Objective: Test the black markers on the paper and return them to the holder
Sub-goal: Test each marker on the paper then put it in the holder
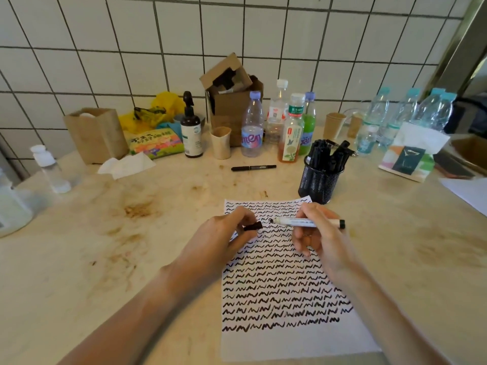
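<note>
A white paper (295, 338) covered with rows of black squiggles lies on the counter in front of me. My right hand (321, 238) grips an uncapped white-barrelled marker (308, 222) level above the paper, its tip pointing left. My left hand (226, 233) pinches the marker's black cap (253, 226) a short gap from that tip. A black mesh holder (320, 180) with several black markers stands just beyond the paper's far right corner. One more capped black marker (253, 168) lies loose on the counter behind the paper.
Behind the holder stand several bottles (252, 127), paper cups (220, 143), a brown pump bottle (191, 133) and a cardboard box (232, 101) along the tiled wall. A paper bag (96, 134) and tissues (126, 165) are at the back left, a printed carton (408, 159) at the right.
</note>
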